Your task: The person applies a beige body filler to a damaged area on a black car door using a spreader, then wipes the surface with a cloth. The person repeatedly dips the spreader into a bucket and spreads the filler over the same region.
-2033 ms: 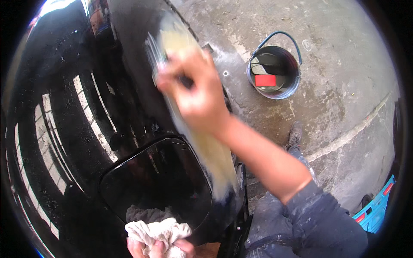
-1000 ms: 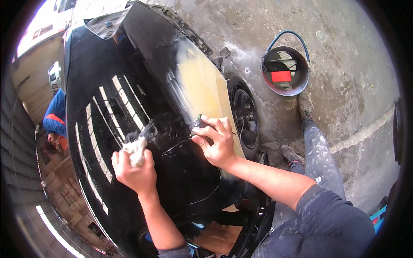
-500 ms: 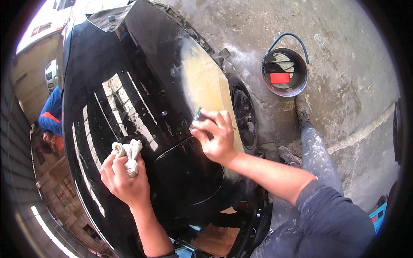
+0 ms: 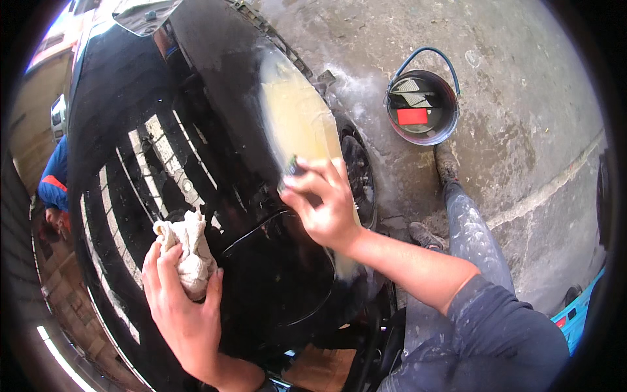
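A crumpled off-white rag (image 4: pixel 185 251) is gripped in my left hand (image 4: pixel 179 313), over the glossy black car body (image 4: pixel 274 274). My right hand (image 4: pixel 326 206) pinches a small dark piece (image 4: pixel 293 167) between thumb and fingers; its kind is too blurred to tell. That hand is at the lower end of a smooth cream-coloured filler patch (image 4: pixel 297 108) on the car panel. Pale streaks of light reflect off the black paint around the rag.
A bucket (image 4: pixel 452 121) of dark liquid holds a red block (image 4: pixel 412 116) and pale sheets. A wheel (image 4: pixel 358 173) sits beside the patch. Cardboard (image 4: pixel 320 369) lies at the lower middle. A person in blue (image 4: pixel 53 176) is beyond the car at left. A blue item (image 4: pixel 581 313) is far right.
My left hand has turned and moved slightly left and down, showing more of the rag. The dark piece in my right hand has shifted slightly left. The whole view has moved a little.
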The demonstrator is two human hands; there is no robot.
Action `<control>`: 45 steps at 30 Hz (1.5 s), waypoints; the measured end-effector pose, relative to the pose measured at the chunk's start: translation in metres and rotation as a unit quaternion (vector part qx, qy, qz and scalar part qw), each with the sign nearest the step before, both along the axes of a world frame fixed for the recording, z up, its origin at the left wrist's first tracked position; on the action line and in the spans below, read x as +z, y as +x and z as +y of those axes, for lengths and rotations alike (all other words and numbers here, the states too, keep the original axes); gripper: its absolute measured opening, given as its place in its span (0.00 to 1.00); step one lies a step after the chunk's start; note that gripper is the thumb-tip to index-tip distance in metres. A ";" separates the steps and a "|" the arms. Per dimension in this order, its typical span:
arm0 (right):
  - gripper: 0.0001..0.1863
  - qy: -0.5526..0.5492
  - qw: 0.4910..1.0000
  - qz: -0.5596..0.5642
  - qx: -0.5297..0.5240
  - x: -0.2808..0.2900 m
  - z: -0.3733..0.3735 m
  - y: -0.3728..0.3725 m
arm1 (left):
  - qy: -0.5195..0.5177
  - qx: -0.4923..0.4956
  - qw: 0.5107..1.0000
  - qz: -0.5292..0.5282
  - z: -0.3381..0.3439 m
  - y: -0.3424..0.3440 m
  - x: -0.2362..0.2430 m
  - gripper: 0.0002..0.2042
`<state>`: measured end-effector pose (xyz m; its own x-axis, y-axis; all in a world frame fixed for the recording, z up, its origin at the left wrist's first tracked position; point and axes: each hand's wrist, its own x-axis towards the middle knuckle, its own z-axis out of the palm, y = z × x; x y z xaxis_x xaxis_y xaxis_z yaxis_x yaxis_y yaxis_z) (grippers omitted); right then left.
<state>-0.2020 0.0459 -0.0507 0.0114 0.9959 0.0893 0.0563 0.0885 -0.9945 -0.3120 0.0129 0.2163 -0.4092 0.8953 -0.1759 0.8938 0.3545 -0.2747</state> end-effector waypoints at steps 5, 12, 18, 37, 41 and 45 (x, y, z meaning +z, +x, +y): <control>0.09 -0.033 0.999 0.032 -0.021 -0.022 0.057 -0.028 | -0.008 0.018 0.999 -0.033 -0.007 -0.007 -0.004 0.35; 0.12 -0.056 0.998 -0.026 0.015 -0.002 -0.021 0.011 | -0.036 0.062 0.996 -0.055 -0.001 -0.005 0.008 0.36; 0.09 0.015 0.998 0.028 -0.047 -0.033 0.074 -0.037 | -0.033 0.032 0.992 -0.119 -0.007 -0.009 0.000 0.35; 0.13 -0.033 0.999 0.040 -0.017 -0.044 0.104 -0.045 | -0.118 -0.043 0.983 -0.131 0.008 -0.009 0.032 0.33; 0.15 -0.122 0.992 -0.007 0.014 -0.078 0.162 -0.069 | -0.138 -0.022 0.982 -0.126 0.007 -0.008 0.038 0.34; 0.15 -0.141 0.990 0.012 -0.021 -0.106 0.210 -0.084 | -0.158 -0.009 0.977 -0.144 0.010 -0.010 0.042 0.36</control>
<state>-0.2865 0.2558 -0.1565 0.0529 0.9800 -0.1920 0.0296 -0.1938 -0.9806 -0.3220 0.0230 0.2582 -0.2867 0.7845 -0.5499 0.9554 0.2763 -0.1040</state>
